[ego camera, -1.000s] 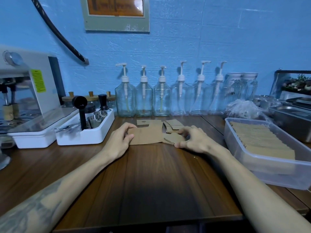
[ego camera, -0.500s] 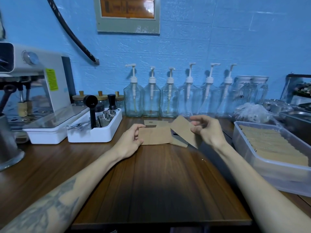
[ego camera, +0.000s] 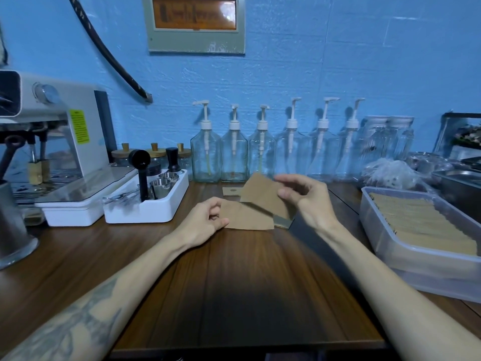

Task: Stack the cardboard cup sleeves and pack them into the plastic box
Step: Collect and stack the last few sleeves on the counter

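1. Now the right hand (ego camera: 307,201) holds one flat cardboard sleeve (ego camera: 263,196) tilted above the tabletop (ego camera: 234,282), its grip pinched on the sleeve's right edge, probably so the piece can be squared before it is laid down.
2. Meanwhile the left hand (ego camera: 205,220) rests on the left end of the sleeve stack (ego camera: 247,217), fingers curled over its edge, seemingly to pin it.
3. One loose sleeve (ego camera: 230,191) lies behind the stack, near the pump bottles (ego camera: 234,152).
4. Off to the right, well apart, the plastic box (ego camera: 385,243) already holds a long row of sleeves, so packing looks far along.
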